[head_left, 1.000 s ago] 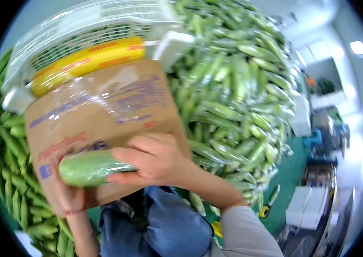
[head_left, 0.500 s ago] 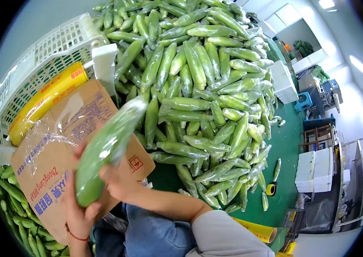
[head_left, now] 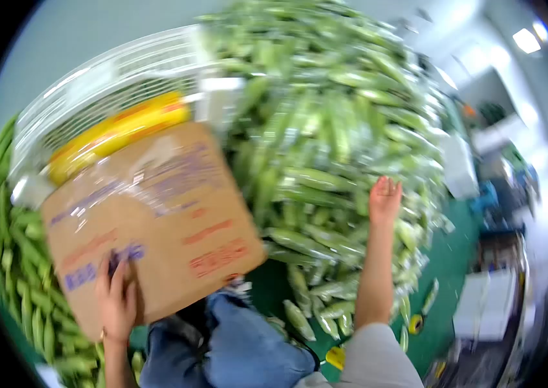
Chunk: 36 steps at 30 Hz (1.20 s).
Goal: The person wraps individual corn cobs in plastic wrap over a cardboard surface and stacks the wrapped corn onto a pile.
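Note:
My left hand rests over the lower left of a printed cardboard box, its fingers apart and nothing held in them. A clear film sheet lies across the upper part of the cardboard. My right hand is stretched out over a large pile of film-wrapped green ears of corn. Its fingers are extended and no ear shows in them. Beyond the cardboard a yellow roll of cling film lies against a white slatted crate.
Unwrapped green ears are heaped at my left. On the green floor at right lie a few stray ears and a yellow-and-black tape measure. White boxes stand farther right. The view is blurred by motion.
The wrapped ear has left both my hands. My right hand has swung right over the wrapped pile; my left has come down onto the cardboard. The head view has shifted.

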Tool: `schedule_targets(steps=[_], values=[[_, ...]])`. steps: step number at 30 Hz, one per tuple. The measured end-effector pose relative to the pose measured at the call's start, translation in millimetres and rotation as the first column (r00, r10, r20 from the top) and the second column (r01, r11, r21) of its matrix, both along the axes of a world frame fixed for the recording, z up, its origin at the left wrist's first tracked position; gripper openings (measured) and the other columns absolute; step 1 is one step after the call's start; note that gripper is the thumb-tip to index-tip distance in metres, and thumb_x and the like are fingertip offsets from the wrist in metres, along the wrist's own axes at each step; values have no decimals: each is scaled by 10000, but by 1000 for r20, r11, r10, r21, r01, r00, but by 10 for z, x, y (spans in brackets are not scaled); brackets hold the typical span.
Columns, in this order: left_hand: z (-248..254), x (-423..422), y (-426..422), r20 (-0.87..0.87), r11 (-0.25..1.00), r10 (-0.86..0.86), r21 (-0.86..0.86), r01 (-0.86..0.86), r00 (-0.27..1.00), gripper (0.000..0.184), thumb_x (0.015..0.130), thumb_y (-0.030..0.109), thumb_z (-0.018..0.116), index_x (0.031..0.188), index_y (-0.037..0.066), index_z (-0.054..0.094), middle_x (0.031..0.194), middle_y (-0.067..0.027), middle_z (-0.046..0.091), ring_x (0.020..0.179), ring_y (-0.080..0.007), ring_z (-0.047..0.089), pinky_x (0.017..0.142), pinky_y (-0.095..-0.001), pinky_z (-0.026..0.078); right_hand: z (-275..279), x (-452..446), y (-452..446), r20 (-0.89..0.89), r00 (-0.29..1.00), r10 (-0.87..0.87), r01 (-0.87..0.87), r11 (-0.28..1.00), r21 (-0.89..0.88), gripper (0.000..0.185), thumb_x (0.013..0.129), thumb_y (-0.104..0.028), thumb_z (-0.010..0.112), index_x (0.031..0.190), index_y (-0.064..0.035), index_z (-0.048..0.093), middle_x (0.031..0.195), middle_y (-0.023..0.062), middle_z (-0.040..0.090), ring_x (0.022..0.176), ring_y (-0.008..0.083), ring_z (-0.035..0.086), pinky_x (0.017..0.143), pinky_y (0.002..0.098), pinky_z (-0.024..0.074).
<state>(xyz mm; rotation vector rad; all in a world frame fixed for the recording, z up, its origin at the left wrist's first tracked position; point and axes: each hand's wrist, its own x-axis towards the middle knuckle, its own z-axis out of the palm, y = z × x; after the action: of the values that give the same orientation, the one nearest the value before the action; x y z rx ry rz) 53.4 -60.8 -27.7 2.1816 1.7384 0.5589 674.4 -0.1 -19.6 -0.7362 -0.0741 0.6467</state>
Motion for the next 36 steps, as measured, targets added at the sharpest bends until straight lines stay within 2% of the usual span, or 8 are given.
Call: schedule_targets(steps=[3,5,6,19,25,29,33,36], values=[[18,-176,238,-55,980,200,28,-199,978,682,759,86,723,1380,65,442,1467,-228,325,1293,-392,410,1071,-433,346,-41,-1826,314,468,456,757,-533,654,-537,532,872,-301,678,1302,-78,459,1323,107,459,1221,213,453,991,359,428],[-12,-325,517,-28,953,275,141,-269,961,686,764,127,744,1381,83,446,1478,-194,331,1283,-374,425,1055,-422,366,144,-2937,359,577,-625,526,-23,727,-687,717,750,-341,765,1358,-138,445,1449,100,402,1370,272,327,1083,425,332],[-72,-437,714,-27,937,299,200,-287,954,666,784,146,730,1386,107,448,1479,-183,334,1264,-373,445,1034,-425,387,59,-3224,486,580,-711,398,-13,817,-577,603,744,-308,752,1281,-135,540,1402,87,446,1310,304,380,1038,453,362],[31,-1140,65,-22,899,-143,416,139,990,170,732,66,639,894,95,594,754,-64,617,731,-274,646,603,-376,518,-11,-2917,471,610,-268,746,-330,524,-785,42,899,-41,567,900,1,568,802,50,604,726,105,548,666,266,461],[-544,-943,-1445,-70,936,234,285,-205,970,382,714,152,740,1044,66,568,1099,-140,591,1020,-311,588,800,-400,531,-134,-2883,-340,374,-470,800,-216,306,-927,27,883,-8,546,862,1,559,772,99,589,687,155,567,641,303,464],[-1285,-1580,-2458,-615,536,663,-7,-844,427,784,742,305,740,1407,122,368,1239,-206,508,1112,-382,502,851,-485,490,-85,-2993,-319,418,-538,732,-177,387,-905,67,895,-51,545,855,2,553,746,115,582,652,188,568,627,311,462],[-1462,-1812,-2918,-224,94,953,-415,-905,202,733,777,333,710,1370,65,374,1138,-249,586,942,-377,628,809,-431,518,-171,-2987,-223,432,-521,736,-269,338,-902,120,915,-93,519,848,0,555,688,84,562,614,168,548,600,303,451],[-884,-1628,-2418,417,314,900,-420,-851,126,597,801,125,691,1301,-17,398,1147,-195,602,983,-236,616,869,-354,492,28,-3047,-309,321,-482,815,-174,270,-947,94,898,-94,565,892,0,573,772,159,605,678,265,599,649,339,479]])
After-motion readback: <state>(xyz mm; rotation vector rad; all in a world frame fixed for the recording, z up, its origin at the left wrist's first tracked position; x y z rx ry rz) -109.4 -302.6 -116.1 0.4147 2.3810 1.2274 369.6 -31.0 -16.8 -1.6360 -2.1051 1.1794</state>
